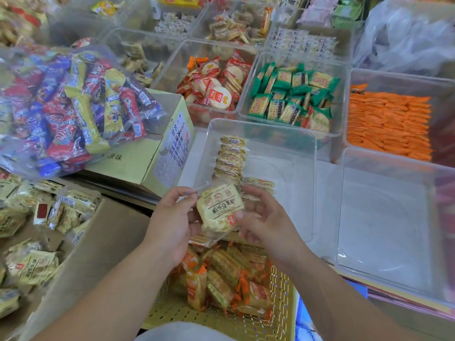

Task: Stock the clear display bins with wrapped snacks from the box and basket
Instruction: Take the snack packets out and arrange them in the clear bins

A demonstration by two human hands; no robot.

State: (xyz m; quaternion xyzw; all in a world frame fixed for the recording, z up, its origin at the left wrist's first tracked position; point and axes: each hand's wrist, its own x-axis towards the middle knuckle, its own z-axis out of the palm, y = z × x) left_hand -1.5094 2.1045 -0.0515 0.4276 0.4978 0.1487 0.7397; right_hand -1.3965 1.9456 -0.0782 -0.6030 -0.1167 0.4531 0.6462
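Observation:
A pale yellow wrapped cookie pack (219,209) is held between both hands just above the near edge of a clear display bin (305,153). My left hand (172,217) pinches the pack's left wrapper edge. My right hand (266,217) grips its right side. Inside that bin a row of the same packs (231,156) stands on edge along the left wall. A yellow basket (283,313) of orange-and-yellow wrapped snacks (226,271) sits below my hands. The cardboard box (103,242) at left holds more pale yellow packs (32,267).
An empty clear bin (394,217) stands to the right. Farther bins hold red round crackers (216,84), green packs (293,94) and orange packs (389,124). A plastic bag of colourful snacks (71,107) lies on a green carton (157,148) at left.

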